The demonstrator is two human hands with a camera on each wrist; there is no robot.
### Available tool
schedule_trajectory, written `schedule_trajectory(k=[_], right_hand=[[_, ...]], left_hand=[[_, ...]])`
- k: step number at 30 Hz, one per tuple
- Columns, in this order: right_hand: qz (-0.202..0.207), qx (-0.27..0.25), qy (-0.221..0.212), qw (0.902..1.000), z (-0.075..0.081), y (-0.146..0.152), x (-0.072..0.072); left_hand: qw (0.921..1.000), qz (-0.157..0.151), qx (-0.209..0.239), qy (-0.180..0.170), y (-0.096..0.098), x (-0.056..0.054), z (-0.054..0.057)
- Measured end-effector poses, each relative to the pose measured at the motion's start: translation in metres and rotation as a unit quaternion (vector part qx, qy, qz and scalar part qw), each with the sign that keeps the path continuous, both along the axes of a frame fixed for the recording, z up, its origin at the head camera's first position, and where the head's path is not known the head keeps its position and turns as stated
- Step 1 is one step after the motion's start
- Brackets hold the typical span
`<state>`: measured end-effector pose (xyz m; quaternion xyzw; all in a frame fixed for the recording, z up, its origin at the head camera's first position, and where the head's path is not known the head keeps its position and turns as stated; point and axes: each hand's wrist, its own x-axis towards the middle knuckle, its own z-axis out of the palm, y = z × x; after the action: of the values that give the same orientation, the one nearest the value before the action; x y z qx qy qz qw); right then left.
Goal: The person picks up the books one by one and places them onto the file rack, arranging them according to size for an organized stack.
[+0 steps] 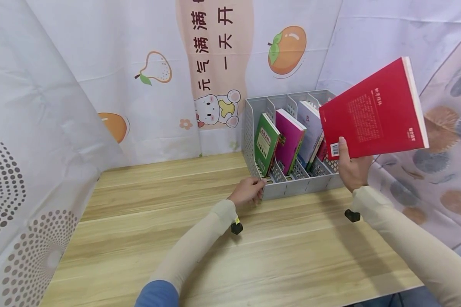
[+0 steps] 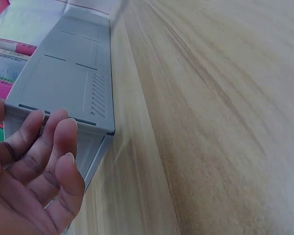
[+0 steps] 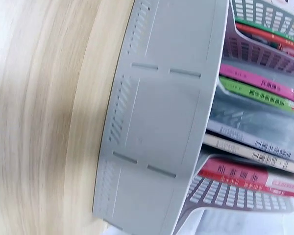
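My right hand (image 1: 354, 170) grips a red book (image 1: 372, 111) by its lower left corner, thumb on the cover beside the barcode. The book is raised and tilted over the right end of a grey file rack (image 1: 303, 186). At the rack's front left corner, my left hand (image 1: 247, 191) holds the rim; in the left wrist view its curled fingers (image 2: 66, 134) lie against the grey front wall (image 2: 63, 73). Standing in the rack are a green book (image 1: 266, 145), a magenta book (image 1: 289, 140) and a pale lavender book (image 1: 308, 130). The right wrist view does not show the right hand.
The wood-grain table (image 1: 138, 213) extends left and in front of the rack. A printed curtain (image 1: 146, 38) hangs close behind, and another patterned cloth (image 1: 445, 170) hangs at the right. Another red book (image 3: 235, 174) stands in the rack, partly hidden in the head view.
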<state>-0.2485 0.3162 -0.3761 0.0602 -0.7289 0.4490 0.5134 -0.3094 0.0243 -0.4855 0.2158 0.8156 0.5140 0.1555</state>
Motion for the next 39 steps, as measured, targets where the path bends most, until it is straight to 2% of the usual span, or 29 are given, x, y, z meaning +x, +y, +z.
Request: schedule_trajectory(k=[9, 17, 23, 27, 31, 34, 39], right_hand=[[-0.037, -0.015, -0.036, 0.9985, -0.003, 0.022, 0.001], [-0.069, -0.011, -0.070, 0.9951, -0.017, 0.052, -0.010], [-0.092, 0.008, -0.079, 0.9926, -0.026, 0.072, -0.016], [-0.112, 0.020, -0.102, 0.9883, -0.030, 0.079, -0.020], [-0.130, 0.043, -0.127, 0.9824, -0.033, 0.085, -0.023], [-0.142, 0.081, -0.156, 0.9742, -0.035, 0.090, -0.025], [-0.111, 0.130, -0.247, 0.9540, -0.036, 0.097, -0.028]], left_hand=[[0.9997, -0.022, -0.006, 0.005, 0.001, -0.003, -0.002], [0.9998, -0.012, -0.010, -0.012, 0.002, -0.002, 0.002], [0.9999, -0.003, -0.011, -0.013, 0.008, -0.002, 0.001], [0.9996, 0.011, -0.026, -0.006, 0.010, -0.003, 0.001], [0.9990, 0.017, -0.040, 0.007, 0.011, -0.004, 0.001], [0.9992, 0.017, -0.036, 0.006, 0.012, -0.004, 0.001], [0.9995, 0.018, -0.027, -0.004, 0.012, -0.002, 0.001]])
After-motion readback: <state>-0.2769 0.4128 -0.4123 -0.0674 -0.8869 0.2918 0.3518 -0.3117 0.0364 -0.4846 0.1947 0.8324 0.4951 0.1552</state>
